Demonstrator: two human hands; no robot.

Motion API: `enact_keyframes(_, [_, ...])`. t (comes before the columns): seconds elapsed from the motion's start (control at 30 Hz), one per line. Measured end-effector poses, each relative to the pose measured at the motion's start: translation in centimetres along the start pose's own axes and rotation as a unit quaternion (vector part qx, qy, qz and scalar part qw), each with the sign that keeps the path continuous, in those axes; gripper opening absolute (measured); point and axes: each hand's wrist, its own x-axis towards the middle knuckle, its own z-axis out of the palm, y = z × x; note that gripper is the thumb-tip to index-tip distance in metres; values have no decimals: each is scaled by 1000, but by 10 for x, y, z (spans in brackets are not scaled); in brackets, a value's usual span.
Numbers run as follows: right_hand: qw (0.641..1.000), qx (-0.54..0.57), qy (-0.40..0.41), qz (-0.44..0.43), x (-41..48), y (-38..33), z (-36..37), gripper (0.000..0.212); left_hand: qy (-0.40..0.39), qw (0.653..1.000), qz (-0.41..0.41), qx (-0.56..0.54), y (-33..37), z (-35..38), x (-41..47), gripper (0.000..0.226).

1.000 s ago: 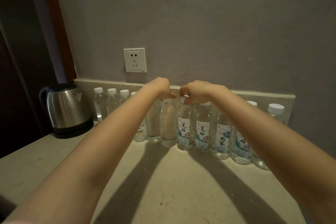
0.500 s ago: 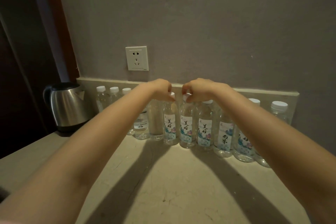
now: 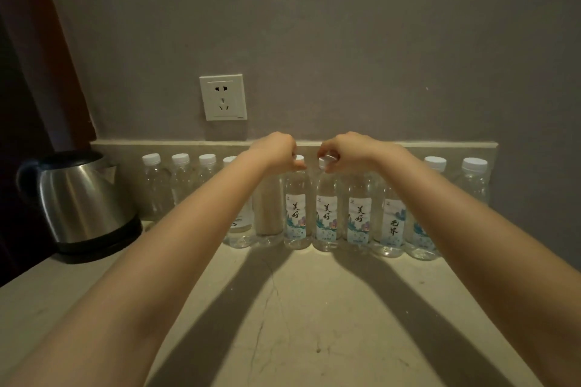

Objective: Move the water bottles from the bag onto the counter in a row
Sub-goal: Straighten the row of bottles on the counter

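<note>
Several clear water bottles with white caps stand upright in a row against the low backsplash on the beige counter. My left hand pinches the cap of one labelled bottle near the middle of the row. My right hand pinches the cap of the labelled bottle beside it. Both bottles rest on the counter and touch each other. More bottles run left and right; my forearms hide some of them. No bag is in view.
A steel electric kettle stands at the counter's left end, close to the leftmost bottle. A white wall socket sits above the backsplash. A dark door frame rises at far left.
The bottle under my left hand has turned so that its label faces me and stands flush with the right-hand bottle. The camera moved slightly; both hands stay on the caps.
</note>
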Motion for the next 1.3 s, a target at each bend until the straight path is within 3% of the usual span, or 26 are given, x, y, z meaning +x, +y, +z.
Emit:
enact_keyframes(0.2, [998,-25,-2,53,-8,-17,-2,46,6,998,53,-23,-9,2,5,45])
enact_keyframes(0.4, [997,-55,35,46,-8,-16,4,45,37,995,83,-32,-13,9,5,47])
enact_keyframes(0.63, [998,-8,41,49,-9,-9,8,53,26,995,79,-49,-19,4,-4,41])
enact_keyframes(0.73, [996,13,72,56,-8,-17,-4,65,43,986,57,-153,-35,-10,-11,36])
enact_keyframes(0.83, [993,11,119,19,4,-36,-15,53,115,975,-7,-189,-69,-31,-17,35])
enact_keyframes(0.9, [995,-1,101,-7,19,-57,-20,45,142,971,-59,-182,-94,-42,-19,34])
enact_keyframes(1.0, [998,-45,44,-29,43,-89,-17,41,88,980,-108,-142,-115,-41,-27,37])
enact_keyframes(1.1, [995,-86,-7,-43,61,-106,-4,35,0,990,-105,-98,-115,-23,-30,41])
enact_keyframes(1.3, [996,-84,-21,-36,69,-105,4,30,-27,992,-76,-96,-111,-8,-28,45])
